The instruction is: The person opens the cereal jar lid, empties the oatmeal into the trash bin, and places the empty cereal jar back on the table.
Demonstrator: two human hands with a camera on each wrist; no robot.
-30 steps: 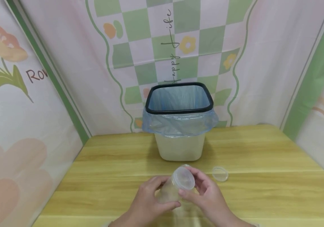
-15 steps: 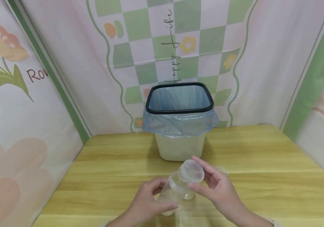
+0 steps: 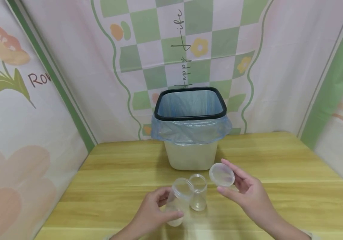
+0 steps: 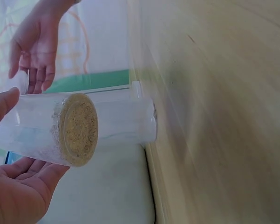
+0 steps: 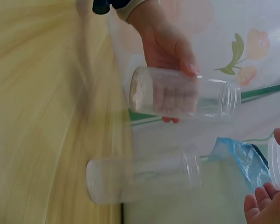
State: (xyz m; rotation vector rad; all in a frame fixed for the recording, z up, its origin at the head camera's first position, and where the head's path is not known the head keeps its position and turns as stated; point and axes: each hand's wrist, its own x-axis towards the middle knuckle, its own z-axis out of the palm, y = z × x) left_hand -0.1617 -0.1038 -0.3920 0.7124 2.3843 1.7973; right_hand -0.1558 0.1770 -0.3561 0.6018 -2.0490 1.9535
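Observation:
My left hand (image 3: 151,213) grips a clear plastic jar (image 3: 175,204), tilted and uncapped above the table. A thin layer of brownish grains (image 4: 80,130) covers its bottom in the left wrist view. Between thumb and fingers, my right hand (image 3: 254,198) pinches a round translucent lid (image 3: 221,174), apart from the jar's mouth. A second clear jar (image 3: 198,200) stands upright and uncapped on the table just behind the held one; the right wrist view shows this standing jar (image 5: 144,179) too. Another lid on the table is almost wholly hidden behind my right hand.
A pale bin (image 3: 192,156) with a black rim and a blue liner bag (image 3: 189,130) stands at the back of the wooden table (image 3: 114,173). Printed curtains (image 3: 147,26) close off the back and both sides.
The lid has come off the held jar, and my right hand has carried it up and to the right. My left hand still holds the jar, and the standing jar is now more visible.

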